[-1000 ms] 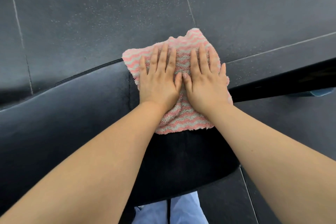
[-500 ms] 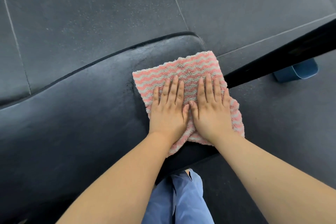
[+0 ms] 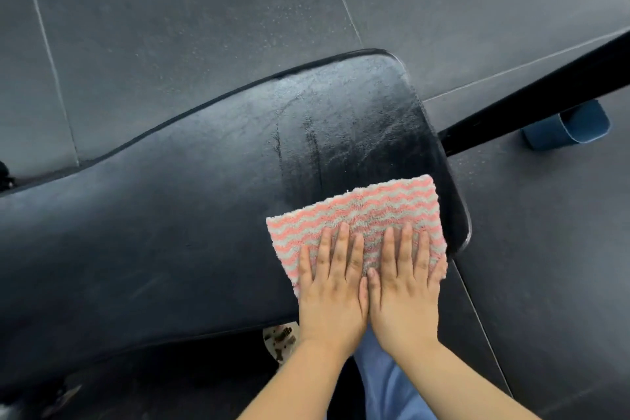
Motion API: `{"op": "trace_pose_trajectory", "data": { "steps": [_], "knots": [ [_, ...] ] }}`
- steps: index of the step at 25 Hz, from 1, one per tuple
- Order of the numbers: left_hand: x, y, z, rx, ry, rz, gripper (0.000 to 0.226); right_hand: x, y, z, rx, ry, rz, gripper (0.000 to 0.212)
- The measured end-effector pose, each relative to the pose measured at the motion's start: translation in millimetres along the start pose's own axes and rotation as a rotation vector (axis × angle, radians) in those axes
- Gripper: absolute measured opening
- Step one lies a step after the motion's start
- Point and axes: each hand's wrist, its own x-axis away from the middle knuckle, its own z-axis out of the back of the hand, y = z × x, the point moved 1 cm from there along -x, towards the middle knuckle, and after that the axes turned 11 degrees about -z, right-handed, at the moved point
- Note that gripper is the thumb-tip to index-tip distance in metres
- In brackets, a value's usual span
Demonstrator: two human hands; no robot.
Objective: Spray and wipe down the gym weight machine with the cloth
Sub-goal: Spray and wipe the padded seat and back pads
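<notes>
Black padded bench (image 3: 191, 201), wet streaks on top. Pink-and-grey striped cloth (image 3: 361, 211) at near edge, left hand (image 3: 332, 293) and right hand (image 3: 404, 290) pressing flat, thumbs touching. Blue container (image 3: 566, 128) on floor (image 3: 170, 27).

Gym (padded bench (image 3: 170, 215), rubber flooring (image 3: 170, 27))

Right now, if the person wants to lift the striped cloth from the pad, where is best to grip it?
Probably the far edge of the cloth, pinched from above. It lies flat and free on the black pad, while the left hand and right hand press flat on its near part.
</notes>
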Motion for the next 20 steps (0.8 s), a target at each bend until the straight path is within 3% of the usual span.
{"op": "trace_pose_trajectory", "data": {
  "steps": [4,14,20],
  "knots": [
    [-19.6,3.0,4.0,0.019,0.024,0.173,0.050,-31.7,-0.2,2.5,0.048,0.047,0.101,0.058],
    [-106.0,-70.0,35.3,-0.052,0.036,0.260,0.064,-142.0,-52.2,29.6,0.035,0.066,0.400,0.059],
    [-146.3,-133.4,60.1,-0.091,-0.052,0.286,0.072,-204.0,-111.5,49.8,0.174,-0.079,0.531,0.067]
  ]
}}
